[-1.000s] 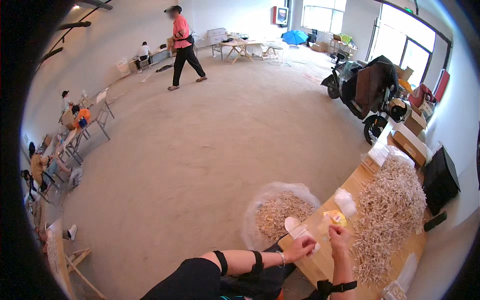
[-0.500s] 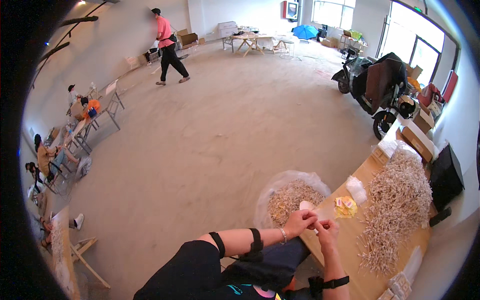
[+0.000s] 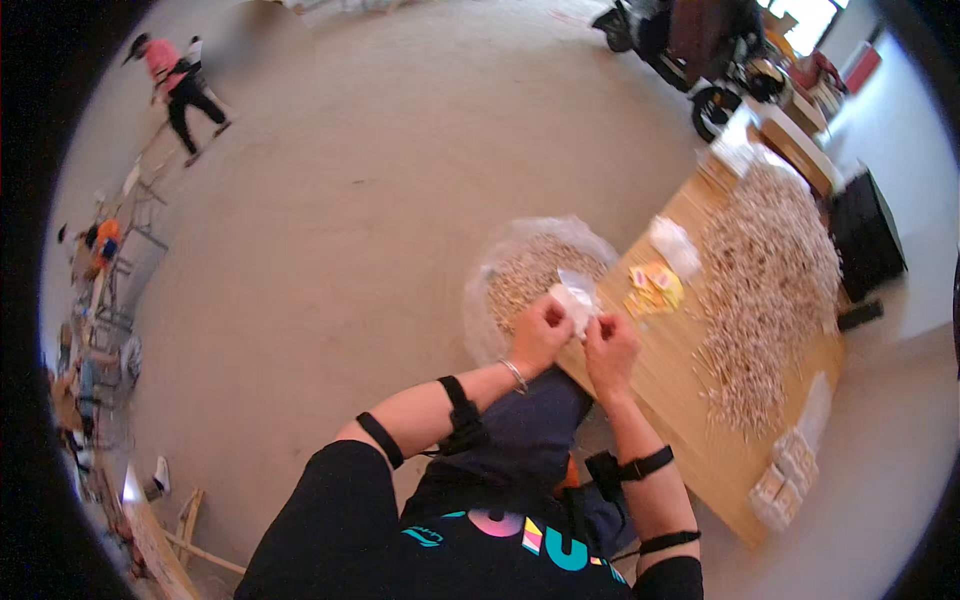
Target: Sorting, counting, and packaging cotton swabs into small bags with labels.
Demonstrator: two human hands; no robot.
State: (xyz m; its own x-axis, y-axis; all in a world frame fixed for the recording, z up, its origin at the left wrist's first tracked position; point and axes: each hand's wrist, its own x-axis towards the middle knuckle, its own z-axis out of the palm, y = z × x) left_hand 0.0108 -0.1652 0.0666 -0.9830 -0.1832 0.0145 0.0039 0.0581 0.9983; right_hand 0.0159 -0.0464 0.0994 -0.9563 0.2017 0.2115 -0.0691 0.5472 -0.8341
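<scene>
Between my two hands, over the table's near left edge, is a small clear and white plastic bag (image 3: 574,300). My left hand (image 3: 540,332) pinches its left side. My right hand (image 3: 610,345) grips the opposite side, with the fingers bent. Whether anything is inside the bag I cannot tell. Just beyond my hands stands a large clear plastic sack (image 3: 480,300) holding many short pale sticks (image 3: 535,268). On the table, past my right hand, lie yellow-and-white paper slips (image 3: 655,288) and a crumpled bundle of clear plastic (image 3: 675,247).
A long heap of pale thin sticks (image 3: 765,290), resembling cotton swabs, covers the wooden table's (image 3: 640,390) right side. Wrapped packs (image 3: 785,482) lie at its near corner. A black box (image 3: 868,235) stands by the wall. Farther off are a motorbike (image 3: 715,100) and a walking person (image 3: 178,85).
The view has tilted down and turned. My hands have drawn a little apart, and the plastic bag now shows spread between them. The person in pink has walked on.
</scene>
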